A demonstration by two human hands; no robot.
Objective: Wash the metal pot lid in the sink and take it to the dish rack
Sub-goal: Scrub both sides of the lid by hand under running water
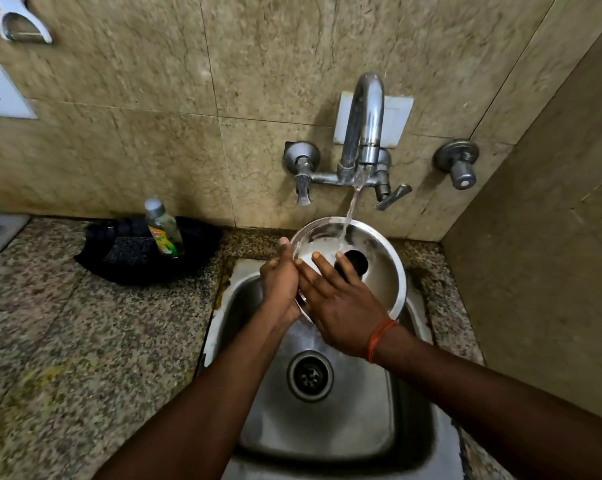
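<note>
Setting: beige stone tiles back a speckled granite counter (84, 323), with a steel sink (379, 427) sunk into it below our arms.
Left hand: our left hand (280, 285) grips the near-left rim of the pot lid (379, 271), thumb up along the edge, fingers wrapped behind where we cannot see them.
Right hand: our right hand (337, 306) lies open and flat on the lid's face, fingers spread, their tips reaching the black knob (353, 263); it presses or rubs, we judge, but does not clamp.
Lid position: held above the far end of the sink, tilted with its knob face toward us, straight ahead of both hands and touching both.
Key relation: the lid is round, so no long axis matters; its rim is pinched only on the left, so we judge the left hand carries it while the right is free to wipe.
Water: a thin stream from the tap (365, 126) lands on the lid's upper part, just beyond our fingertips.
Sink contents: only the drain (310, 375) and a wet floor show beneath our wrists.
Left of the hands: a black tray (202, 251) holds a dish soap bottle (162, 230) and a dark scrub pad (128, 251).
Dish rack: not in view; carrying is not yet begun.
</note>
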